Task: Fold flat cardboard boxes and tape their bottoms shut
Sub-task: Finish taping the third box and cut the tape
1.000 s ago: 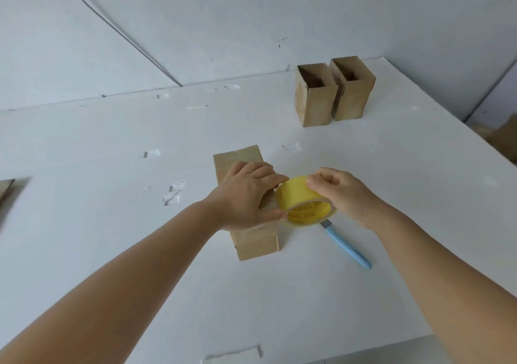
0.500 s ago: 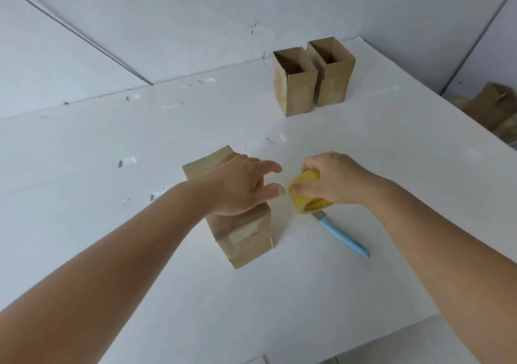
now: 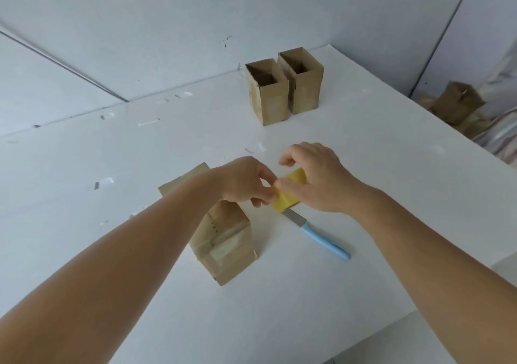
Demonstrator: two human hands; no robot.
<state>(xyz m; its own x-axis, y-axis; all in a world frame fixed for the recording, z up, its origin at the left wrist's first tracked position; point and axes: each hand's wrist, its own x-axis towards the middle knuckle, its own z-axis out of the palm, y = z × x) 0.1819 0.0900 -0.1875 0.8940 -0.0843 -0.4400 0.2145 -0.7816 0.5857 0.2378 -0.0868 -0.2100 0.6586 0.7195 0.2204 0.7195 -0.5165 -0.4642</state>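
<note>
The yellow tape roll (image 3: pixel 288 193) hangs just above the worktop (image 3: pixel 363 181), right of the lying cardboard box (image 3: pixel 223 240). The right hand (image 3: pixel 313 179) grips the roll; the left hand (image 3: pixel 246 181), nearer the box, pinches its free end, box's long axis pointing away.

Both hands meet over yellow tape roll (image 3: pixel 288 193): right hand (image 3: pixel 316 179) holds roll, left hand (image 3: pixel 246 181) pinches its edge. Taped cardboard box (image 3: pixel 223 240) below on white tabletop (image 3: pixel 363 181); blue-handled knife (image 3: pixel 319 233) beside; two open boxes (image 3: pixel 284 86) farther back.
</note>
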